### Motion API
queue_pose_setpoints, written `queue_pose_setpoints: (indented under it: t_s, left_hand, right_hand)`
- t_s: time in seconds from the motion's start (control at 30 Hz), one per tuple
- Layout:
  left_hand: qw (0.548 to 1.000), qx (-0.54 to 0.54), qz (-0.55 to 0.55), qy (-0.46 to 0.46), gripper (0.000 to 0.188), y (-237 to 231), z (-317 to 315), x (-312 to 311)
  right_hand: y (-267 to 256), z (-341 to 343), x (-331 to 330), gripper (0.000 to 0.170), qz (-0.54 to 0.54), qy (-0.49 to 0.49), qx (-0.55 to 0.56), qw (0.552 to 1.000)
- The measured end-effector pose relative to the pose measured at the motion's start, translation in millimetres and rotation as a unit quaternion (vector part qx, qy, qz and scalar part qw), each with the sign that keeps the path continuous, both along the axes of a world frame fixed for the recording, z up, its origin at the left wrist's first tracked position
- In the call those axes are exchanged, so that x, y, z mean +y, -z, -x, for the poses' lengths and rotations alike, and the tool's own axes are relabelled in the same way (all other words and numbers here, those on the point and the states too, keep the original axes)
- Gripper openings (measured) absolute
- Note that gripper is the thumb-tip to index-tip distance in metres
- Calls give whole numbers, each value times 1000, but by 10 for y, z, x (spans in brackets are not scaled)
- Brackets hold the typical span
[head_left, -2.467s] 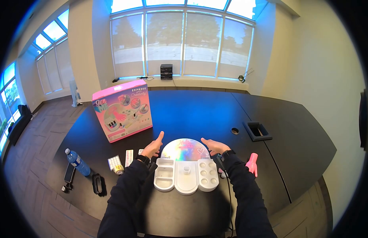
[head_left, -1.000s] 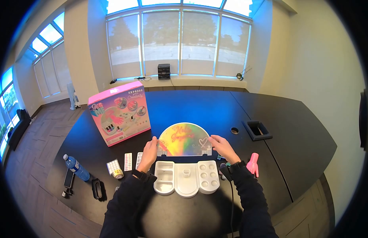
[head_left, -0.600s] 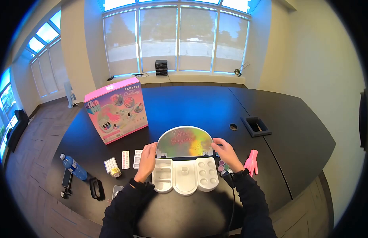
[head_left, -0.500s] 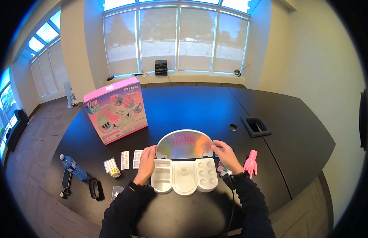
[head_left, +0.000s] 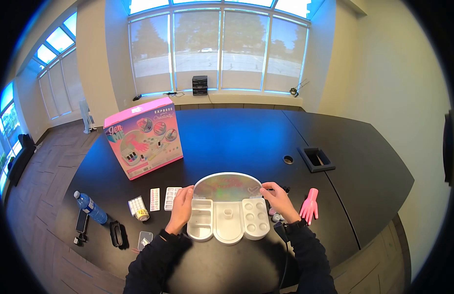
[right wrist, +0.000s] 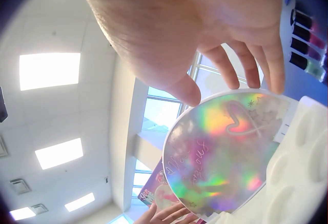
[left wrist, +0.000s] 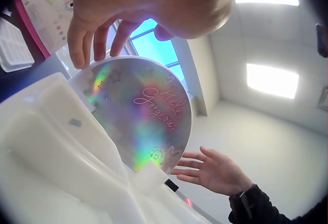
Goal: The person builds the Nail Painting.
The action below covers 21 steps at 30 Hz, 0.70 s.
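Note:
In the head view, a round-topped shiny panel (head_left: 228, 187) stands tilted at the back edge of a white compartment tray (head_left: 229, 221). My left hand (head_left: 181, 207) is at the panel's left edge, its fingertips touching the rim in the left wrist view, with the thumb (left wrist: 164, 33) apart from them. On the other side, my right hand (head_left: 280, 202) has its fingers loosely extended at the right edge. The right wrist view shows its fingertips (right wrist: 251, 80) by the rim of the panel (right wrist: 220, 152). Whether the panel's base is seated in the tray cannot be told.
A pink box (head_left: 144, 139) stands back left. Left of the tray are a bottle (head_left: 91, 208), a tape roll (head_left: 142, 215), sticker sheets (head_left: 155, 199) and a clear small box (head_left: 145, 240). To the right lie a pink model hand (head_left: 310, 207) and small pots (head_left: 277, 216).
The panel was lifted above the tray's back edge, then came down against it. Over the last half second its top has sunk or leaned back, with both hands staying at its sides.

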<state>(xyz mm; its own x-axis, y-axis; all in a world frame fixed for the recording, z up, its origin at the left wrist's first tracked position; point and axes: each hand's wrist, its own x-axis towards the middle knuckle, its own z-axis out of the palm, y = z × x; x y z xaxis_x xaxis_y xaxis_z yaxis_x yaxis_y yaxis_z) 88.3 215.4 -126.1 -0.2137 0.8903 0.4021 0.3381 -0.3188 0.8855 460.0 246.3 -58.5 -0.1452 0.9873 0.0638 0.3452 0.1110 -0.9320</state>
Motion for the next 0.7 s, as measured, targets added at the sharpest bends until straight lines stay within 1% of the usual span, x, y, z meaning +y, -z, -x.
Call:
queue_pose_setpoints:
  t_s: [0.1, 0.2, 0.27, 0.5, 0.57, 0.7]
  left_hand:
    - [1000, 9, -1, 3, 46, -23, 4, -19]
    - [1000, 7, 4, 5, 46, -10, 5, -25]
    - [1000, 10, 11, 5, 46, -2, 12, -30]
    - [1000, 25, 17, 6, 47, -16, 12, -58]
    - [999, 34, 14, 8, 47, -35, 19, -69]
    - [999, 40, 15, 13, 46, -23, 33, -68]
  right_hand:
    - [-23, 10, -29, 51, 20, 0, 13, 1000]
    - [36, -5, -6, 50, 10, -5, 11, 1000]
    - [63, -4, -7, 45, -1, 4, -11, 1000]
    - [185, -32, 38, 44, 2, -3, 3, 1000]
    - [258, -37, 84, 43, -39, -13, 8, 999]
    - [250, -53, 66, 42, -18, -10, 8, 1000]
